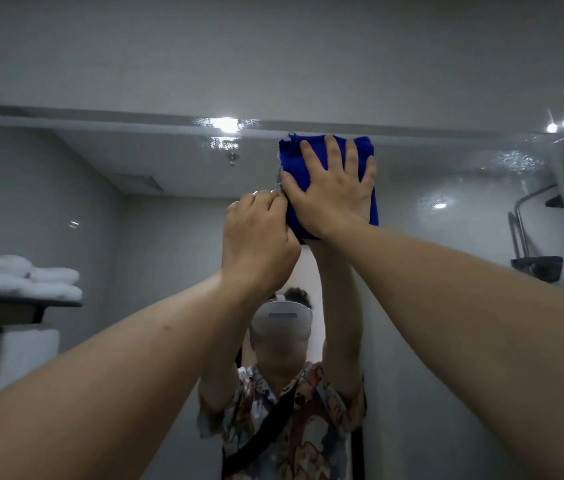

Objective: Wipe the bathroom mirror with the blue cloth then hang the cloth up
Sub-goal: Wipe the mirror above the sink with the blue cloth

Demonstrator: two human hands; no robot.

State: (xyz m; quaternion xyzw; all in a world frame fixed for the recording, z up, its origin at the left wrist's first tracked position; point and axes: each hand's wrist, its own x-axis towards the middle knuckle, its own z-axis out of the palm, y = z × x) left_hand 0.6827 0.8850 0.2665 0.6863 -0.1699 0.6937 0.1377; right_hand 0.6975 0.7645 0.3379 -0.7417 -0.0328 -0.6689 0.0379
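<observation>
The blue cloth is folded into a thick pad and lies against the bathroom mirror, just under the mirror's top edge. My right hand presses flat on the cloth with its fingers spread, covering most of it. My left hand is raised beside it with curled fingers, its fingertips pinching the cloth's left edge. Both my arms reach up and forward. The mirror reflects my arms and the person below the cloth.
Folded white towels lie on a dark shelf at the left. A shower rail and a dark basket show at the right. Grey wall runs above the mirror.
</observation>
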